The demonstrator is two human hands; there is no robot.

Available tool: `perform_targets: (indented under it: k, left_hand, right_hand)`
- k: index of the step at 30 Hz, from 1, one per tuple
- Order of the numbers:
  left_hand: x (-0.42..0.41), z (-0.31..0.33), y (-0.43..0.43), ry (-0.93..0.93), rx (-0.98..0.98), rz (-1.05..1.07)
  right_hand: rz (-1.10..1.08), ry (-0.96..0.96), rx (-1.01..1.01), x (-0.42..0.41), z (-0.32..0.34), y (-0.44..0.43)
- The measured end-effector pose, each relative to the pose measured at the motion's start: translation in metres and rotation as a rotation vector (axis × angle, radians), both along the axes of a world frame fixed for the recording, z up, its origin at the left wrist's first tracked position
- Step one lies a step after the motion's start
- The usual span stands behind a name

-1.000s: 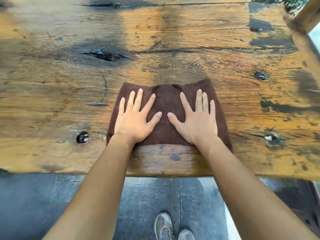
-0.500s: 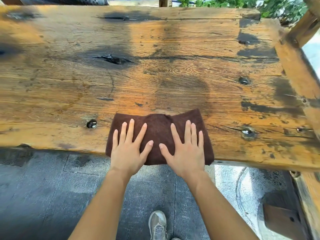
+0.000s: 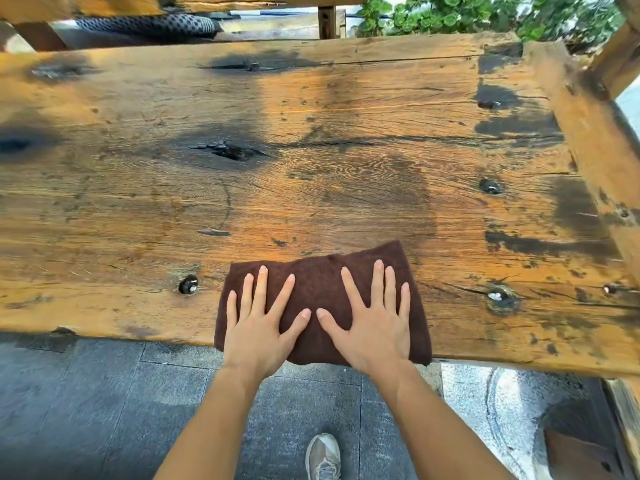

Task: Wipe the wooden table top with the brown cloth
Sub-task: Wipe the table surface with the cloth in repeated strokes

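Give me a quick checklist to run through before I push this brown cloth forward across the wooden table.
1. Hands flat on the cloth: ok. The left hand and right hand lie with fingers spread on the dark brown folded cloth.
2. Cloth fully on the weathered wooden table top: not ok. Its near edge overhangs the table's near edge.
3. Snag point: ok. The round dark stud left of the cloth is apart from it.
4. Loose things in the path ahead: ok, none show.
5. Cloth damp enough: cannot tell.
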State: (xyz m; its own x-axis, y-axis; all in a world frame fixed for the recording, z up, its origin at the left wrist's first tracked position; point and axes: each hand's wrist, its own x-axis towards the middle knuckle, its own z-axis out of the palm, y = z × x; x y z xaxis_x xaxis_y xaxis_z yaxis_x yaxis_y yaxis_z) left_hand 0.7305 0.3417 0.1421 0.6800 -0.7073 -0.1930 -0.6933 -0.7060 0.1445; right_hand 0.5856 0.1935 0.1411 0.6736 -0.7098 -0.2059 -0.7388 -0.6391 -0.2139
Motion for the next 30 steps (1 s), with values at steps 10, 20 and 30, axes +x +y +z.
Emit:
perform_targets:
  k: [10,20,30]
  left_hand:
    - [0.069,-0.008,-0.069,-0.024,-0.018,0.005]
    - [0.183,-0.020,-0.184,-0.024,-0.044,-0.017]
    - [0.315,-0.029,-0.304,-0.032,-0.076,-0.045]
  right_hand:
    - [-0.056,-0.013,-0.026,0.067,-0.009,-0.067]
    - [-0.121,-0.021,-0.063,0.178,-0.019,-0.170]
    - [-0.129,-0.022,-0.105,0.303,-0.026,-0.287]
